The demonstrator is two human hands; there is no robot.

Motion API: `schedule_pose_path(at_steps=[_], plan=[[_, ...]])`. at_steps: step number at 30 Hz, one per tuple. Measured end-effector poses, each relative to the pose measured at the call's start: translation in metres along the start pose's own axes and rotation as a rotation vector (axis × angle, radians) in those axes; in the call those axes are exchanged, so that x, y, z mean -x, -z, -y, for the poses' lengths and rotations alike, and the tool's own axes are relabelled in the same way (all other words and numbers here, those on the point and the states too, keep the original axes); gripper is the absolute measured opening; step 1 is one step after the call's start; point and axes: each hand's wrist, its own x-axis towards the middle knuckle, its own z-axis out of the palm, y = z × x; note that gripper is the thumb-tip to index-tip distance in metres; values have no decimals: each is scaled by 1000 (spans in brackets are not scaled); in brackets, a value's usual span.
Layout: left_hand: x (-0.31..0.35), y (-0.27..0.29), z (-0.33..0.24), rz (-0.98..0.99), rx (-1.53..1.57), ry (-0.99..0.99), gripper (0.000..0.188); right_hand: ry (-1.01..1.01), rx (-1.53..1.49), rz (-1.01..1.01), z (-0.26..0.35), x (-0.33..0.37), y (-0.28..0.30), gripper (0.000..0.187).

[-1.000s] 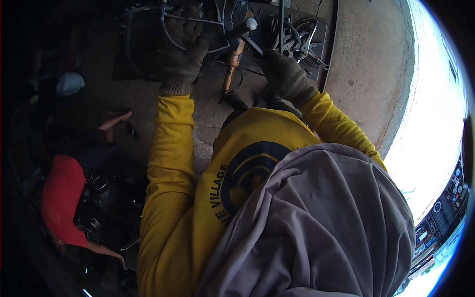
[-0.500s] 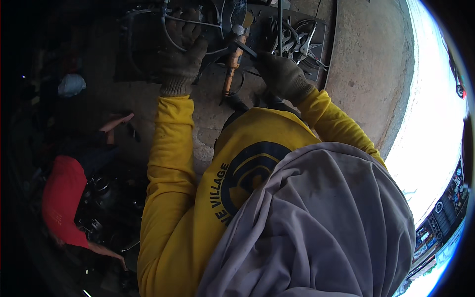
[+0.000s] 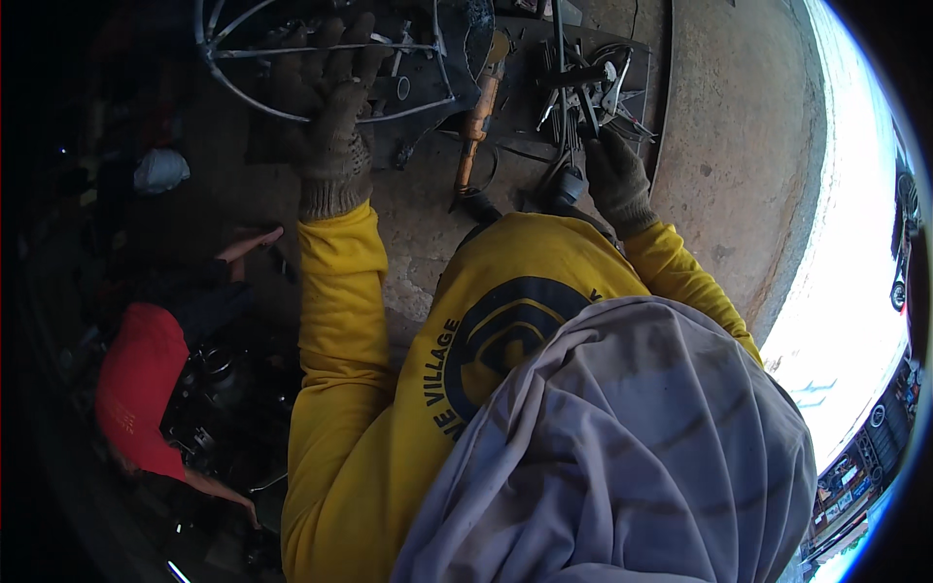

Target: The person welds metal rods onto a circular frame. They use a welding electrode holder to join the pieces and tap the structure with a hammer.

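Observation:
My left hand [image 3: 335, 126], in a dark knitted work glove, is at a curved frame of welded metal rods [image 3: 233, 51] at the upper left. Its palm covers part of the lower rod, its fingers reach up behind the crossbar, and it appears to grip the frame. My right hand [image 3: 616, 170], gloved alike, is closed round the handle of a hammer [image 3: 581, 75]. The dark hammer head is raised above the locking clamps [image 3: 622, 94]. Between my hands lies an orange long-bodied tool [image 3: 476, 121].
A dark work surface [image 3: 530, 126] lies under the tools, with a short tube [image 3: 394, 88] near the frame. An upright metal bar [image 3: 559, 58] stands left of the hammer. At the lower left, a person in a red shirt [image 3: 146, 379] bends over dark machinery [image 3: 219, 369].
My right hand has swung the hammer right, away from the metal frame, to above the clamps. The frame has shifted left and turned, with my left hand still at it.

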Motion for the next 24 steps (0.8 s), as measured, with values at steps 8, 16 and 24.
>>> schedule_pose_path(at_steps=[8, 16, 24], plan=[[-12, -60, -62, 35, -234, -156, 65, -185, 83, -34, -43, 21, 3, 43], [-7, -82, -71, -46, -341, -175, 68, -260, 119, -33, -55, 10, -1, 33], [-17, -86, -71, 130, -296, -221, 67, -461, 14, -16, -46, 5, 1, 40]])
